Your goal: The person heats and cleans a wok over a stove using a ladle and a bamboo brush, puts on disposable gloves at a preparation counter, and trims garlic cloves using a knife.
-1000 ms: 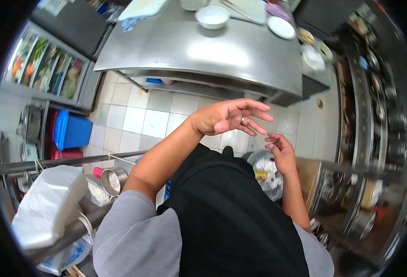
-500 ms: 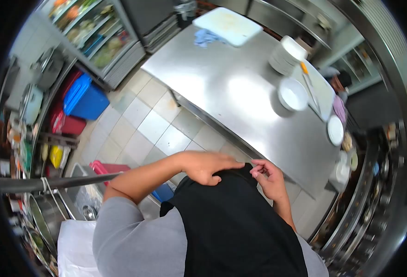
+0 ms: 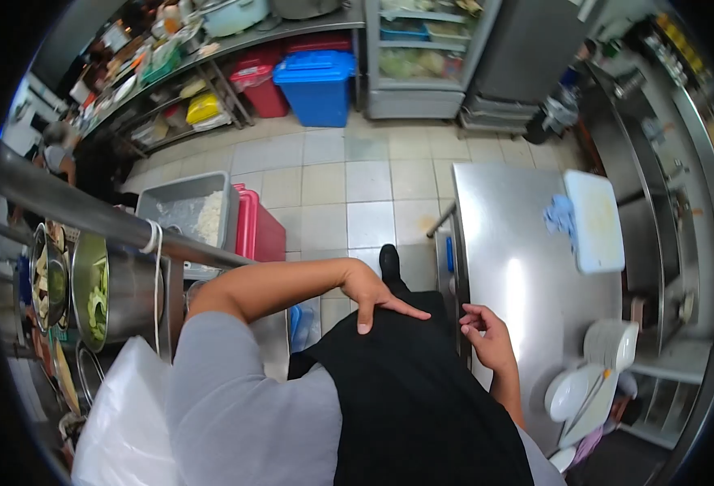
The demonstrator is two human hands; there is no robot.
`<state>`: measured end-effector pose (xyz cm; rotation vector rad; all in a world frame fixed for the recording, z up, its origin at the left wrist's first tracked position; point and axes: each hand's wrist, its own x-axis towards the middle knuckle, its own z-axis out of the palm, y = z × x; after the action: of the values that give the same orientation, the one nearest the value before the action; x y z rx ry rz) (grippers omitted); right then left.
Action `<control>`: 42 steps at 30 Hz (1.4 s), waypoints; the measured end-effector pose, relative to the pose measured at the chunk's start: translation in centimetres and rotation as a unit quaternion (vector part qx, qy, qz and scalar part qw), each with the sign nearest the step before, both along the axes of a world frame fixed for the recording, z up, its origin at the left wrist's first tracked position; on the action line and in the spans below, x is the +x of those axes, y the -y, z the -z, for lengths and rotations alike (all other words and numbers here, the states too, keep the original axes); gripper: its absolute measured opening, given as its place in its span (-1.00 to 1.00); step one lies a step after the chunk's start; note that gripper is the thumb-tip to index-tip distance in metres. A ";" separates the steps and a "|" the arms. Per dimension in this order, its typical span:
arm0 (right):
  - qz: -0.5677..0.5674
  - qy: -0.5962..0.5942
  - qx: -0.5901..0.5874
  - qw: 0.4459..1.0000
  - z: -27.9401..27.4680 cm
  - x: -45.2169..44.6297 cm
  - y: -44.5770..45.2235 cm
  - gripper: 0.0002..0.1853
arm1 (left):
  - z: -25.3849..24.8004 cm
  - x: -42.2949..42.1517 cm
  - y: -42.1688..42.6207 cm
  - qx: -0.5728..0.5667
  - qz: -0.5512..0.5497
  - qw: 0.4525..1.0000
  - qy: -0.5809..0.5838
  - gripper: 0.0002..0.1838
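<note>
My left hand (image 3: 380,301) rests over the front of my black apron (image 3: 397,381), thumb apart and fingers stretched out, holding nothing. To its right, my right hand (image 3: 489,334) hangs beside the edge of the steel table (image 3: 503,243). Its fingers are loosely curled but apart, with nothing seen in them. One black shoe (image 3: 389,263) shows on the tiled floor ahead of my apron.
On the table are a white cutting board (image 3: 596,223), a blue cloth (image 3: 560,217) and a white bowl (image 3: 569,394). Ahead stand a blue bin (image 3: 315,93) and a glass-door fridge (image 3: 418,61). A grey tub (image 3: 183,212) is at left; another person (image 3: 57,154) is far left.
The view has turned left, bringing the table to my right and the blue bin ahead. My left hand has come down from its raised position to my apron.
</note>
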<state>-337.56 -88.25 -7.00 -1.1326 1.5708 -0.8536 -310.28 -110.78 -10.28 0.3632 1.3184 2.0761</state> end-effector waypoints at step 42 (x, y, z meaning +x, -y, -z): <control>-0.520 -0.309 -0.098 0.790 -0.8 47.4 100.1 -0.43 | -0.8 57.4 55.4 -0.525 -0.660 0.341 0.415 -0.19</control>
<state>-290.17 -188.35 -6.16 -2.2592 1.0114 0.1539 -252.91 -166.20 -9.47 -2.6842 1.8682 0.9469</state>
